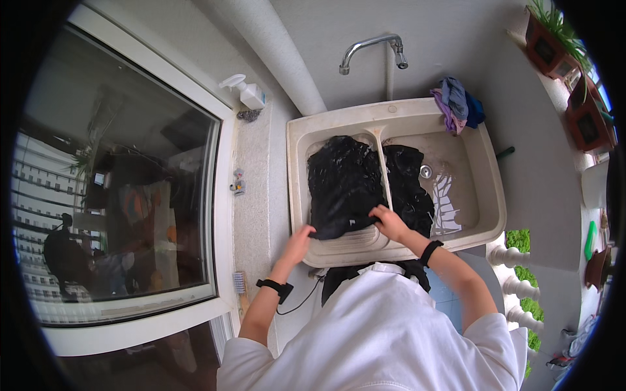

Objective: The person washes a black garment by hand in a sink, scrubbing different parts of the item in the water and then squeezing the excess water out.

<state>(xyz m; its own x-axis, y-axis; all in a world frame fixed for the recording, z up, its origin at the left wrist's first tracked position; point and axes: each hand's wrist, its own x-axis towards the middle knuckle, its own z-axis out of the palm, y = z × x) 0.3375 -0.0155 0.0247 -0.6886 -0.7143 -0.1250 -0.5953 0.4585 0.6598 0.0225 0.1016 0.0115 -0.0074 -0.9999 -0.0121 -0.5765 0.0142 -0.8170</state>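
A wet black garment lies in the left part of a double laundry sink, its near edge over the ribbed washboard. My left hand grips the garment's near left corner. With its fingers closed on the near right edge, my right hand is beside the divider. More black cloth hangs on the divider's right side, down into the right basin. The garment's underside is hidden.
Above the sink's back rim is a chrome faucet. Purple and blue cloths hang over the back right corner. On the left ledge are a white spray bottle and a scrub brush; a window stands beyond.
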